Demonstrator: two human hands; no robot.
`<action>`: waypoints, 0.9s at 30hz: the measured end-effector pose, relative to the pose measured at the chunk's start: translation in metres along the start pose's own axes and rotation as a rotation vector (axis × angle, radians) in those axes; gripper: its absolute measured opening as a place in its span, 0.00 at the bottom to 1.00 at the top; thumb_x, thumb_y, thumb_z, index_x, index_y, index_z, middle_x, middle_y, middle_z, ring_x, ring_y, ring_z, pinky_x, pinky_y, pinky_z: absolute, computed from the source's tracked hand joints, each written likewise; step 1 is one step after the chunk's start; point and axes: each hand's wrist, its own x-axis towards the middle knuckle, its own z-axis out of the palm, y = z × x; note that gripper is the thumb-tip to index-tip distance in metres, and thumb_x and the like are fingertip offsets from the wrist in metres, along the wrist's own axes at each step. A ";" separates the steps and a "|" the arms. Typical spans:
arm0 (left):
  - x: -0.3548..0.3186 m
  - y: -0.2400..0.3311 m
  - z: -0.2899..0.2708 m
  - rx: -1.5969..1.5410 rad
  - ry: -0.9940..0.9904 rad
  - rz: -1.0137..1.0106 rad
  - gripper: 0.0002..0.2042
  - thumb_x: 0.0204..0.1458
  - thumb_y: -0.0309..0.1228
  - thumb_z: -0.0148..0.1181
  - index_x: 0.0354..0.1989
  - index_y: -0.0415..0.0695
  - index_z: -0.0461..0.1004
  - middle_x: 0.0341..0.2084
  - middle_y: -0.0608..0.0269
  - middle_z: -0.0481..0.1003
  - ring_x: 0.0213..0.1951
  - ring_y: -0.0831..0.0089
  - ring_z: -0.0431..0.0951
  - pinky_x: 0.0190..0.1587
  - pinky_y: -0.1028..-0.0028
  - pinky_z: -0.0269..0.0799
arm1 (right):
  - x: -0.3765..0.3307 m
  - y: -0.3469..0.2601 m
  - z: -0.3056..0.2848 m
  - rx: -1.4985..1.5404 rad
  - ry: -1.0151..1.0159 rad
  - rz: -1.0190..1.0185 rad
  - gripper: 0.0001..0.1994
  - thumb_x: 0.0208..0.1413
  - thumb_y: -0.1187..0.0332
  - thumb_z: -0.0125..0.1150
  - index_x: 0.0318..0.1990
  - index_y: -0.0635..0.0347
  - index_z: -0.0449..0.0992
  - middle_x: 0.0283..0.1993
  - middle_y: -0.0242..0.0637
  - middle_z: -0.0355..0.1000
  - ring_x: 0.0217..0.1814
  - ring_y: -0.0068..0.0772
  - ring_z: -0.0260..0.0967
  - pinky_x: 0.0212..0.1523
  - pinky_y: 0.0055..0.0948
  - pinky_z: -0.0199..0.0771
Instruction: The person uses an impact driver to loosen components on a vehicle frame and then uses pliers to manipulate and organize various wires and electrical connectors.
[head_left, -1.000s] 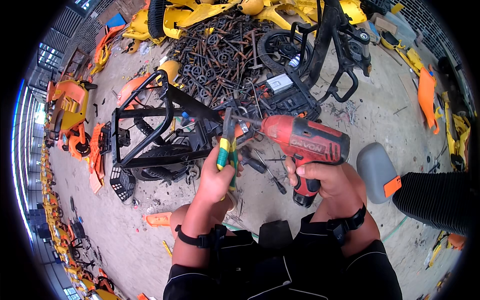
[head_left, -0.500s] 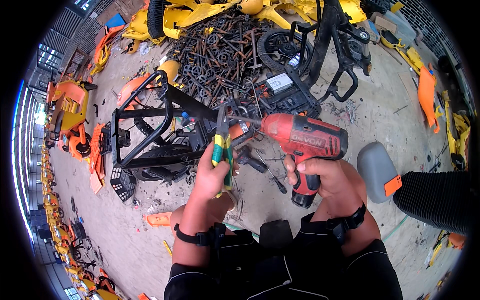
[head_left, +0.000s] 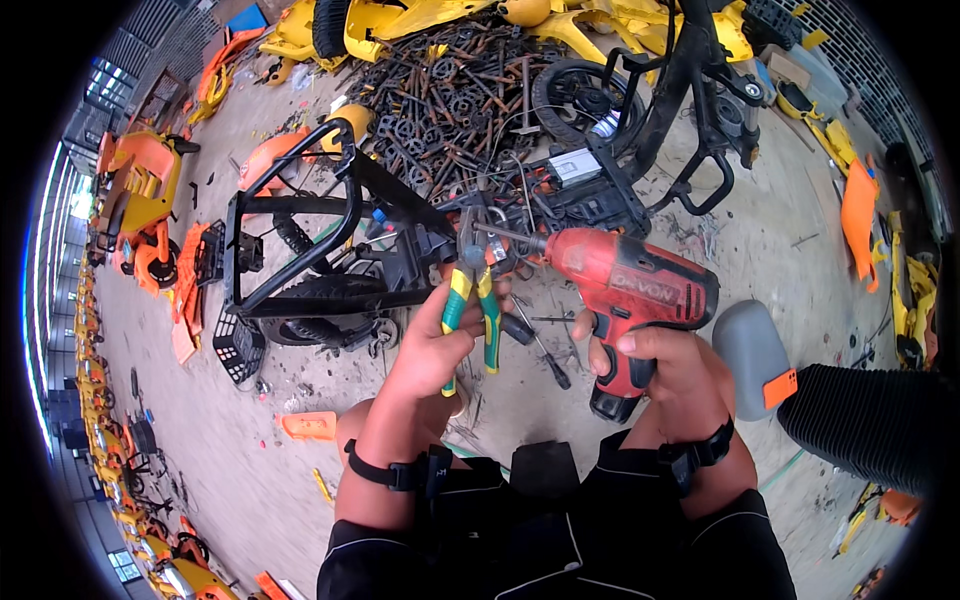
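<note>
My left hand [head_left: 430, 350] is wrapped around pliers [head_left: 458, 299] with green and yellow handles, their jaws pointing away from me and the handles spread apart. In my right hand [head_left: 665, 362] is a red and black cordless drill [head_left: 610, 272], gripped by its handle, with the fingertips in front near the trigger. Its long bit [head_left: 508, 235] points left, and the tip appears at the pliers' jaws; whether they touch I cannot tell. Beyond both tools lies a black scooter frame [head_left: 345, 215] with a wheel and loose parts around it.
A screwdriver [head_left: 552, 362] lies on the floor below the tools. Farther off is a heap of rusty metal parts [head_left: 450, 110], with yellow panels behind. To the right are a grey seat [head_left: 745, 340], an orange phone-like object [head_left: 780, 388] and a black ribbed tube [head_left: 860, 410].
The pliers' handles have spread wider, and the pliers have shifted right. The drill has also moved slightly right, still in my right hand. The view has shifted a little.
</note>
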 end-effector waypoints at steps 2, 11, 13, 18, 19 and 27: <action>-0.001 -0.002 -0.004 -0.007 -0.026 0.017 0.45 0.36 0.06 0.34 0.72 0.42 0.55 0.63 0.47 0.68 0.63 0.53 0.72 0.65 0.54 0.68 | 0.001 0.003 -0.003 0.013 -0.022 -0.004 0.35 0.44 0.71 0.62 0.65 0.69 0.65 0.44 0.51 0.75 0.30 0.34 0.74 0.34 0.31 0.76; -0.001 0.002 -0.004 -0.019 0.001 0.000 0.46 0.36 0.06 0.34 0.74 0.42 0.53 0.62 0.49 0.69 0.62 0.55 0.73 0.64 0.56 0.68 | 0.004 0.006 -0.005 0.004 -0.023 0.003 0.39 0.43 0.70 0.64 0.67 0.71 0.60 0.43 0.54 0.75 0.30 0.38 0.75 0.34 0.36 0.75; -0.001 0.002 -0.004 -0.005 0.015 -0.006 0.46 0.37 0.05 0.35 0.74 0.42 0.52 0.61 0.50 0.69 0.60 0.56 0.74 0.64 0.57 0.68 | 0.005 0.006 -0.004 -0.002 -0.022 0.005 0.39 0.43 0.71 0.64 0.67 0.71 0.61 0.43 0.53 0.75 0.30 0.37 0.75 0.34 0.35 0.75; -0.002 0.002 0.002 0.062 0.113 -0.037 0.41 0.41 0.09 0.40 0.71 0.40 0.54 0.54 0.50 0.71 0.56 0.57 0.76 0.61 0.56 0.72 | 0.005 0.006 -0.003 -0.024 -0.011 0.009 0.38 0.44 0.71 0.65 0.67 0.70 0.62 0.40 0.47 0.75 0.30 0.36 0.75 0.35 0.35 0.77; -0.003 0.001 0.000 0.067 0.134 -0.054 0.40 0.42 0.09 0.41 0.71 0.42 0.54 0.52 0.52 0.72 0.54 0.60 0.77 0.58 0.58 0.74 | 0.005 0.006 -0.002 -0.048 0.000 0.010 0.37 0.44 0.71 0.65 0.66 0.69 0.63 0.39 0.46 0.75 0.30 0.36 0.75 0.34 0.35 0.77; 0.000 0.015 0.002 0.230 0.165 -0.139 0.35 0.45 0.10 0.44 0.67 0.41 0.58 0.46 0.57 0.73 0.45 0.66 0.78 0.44 0.67 0.78 | 0.002 0.002 0.004 -0.082 0.058 0.007 0.29 0.44 0.73 0.65 0.58 0.66 0.69 0.38 0.43 0.74 0.29 0.34 0.74 0.33 0.34 0.77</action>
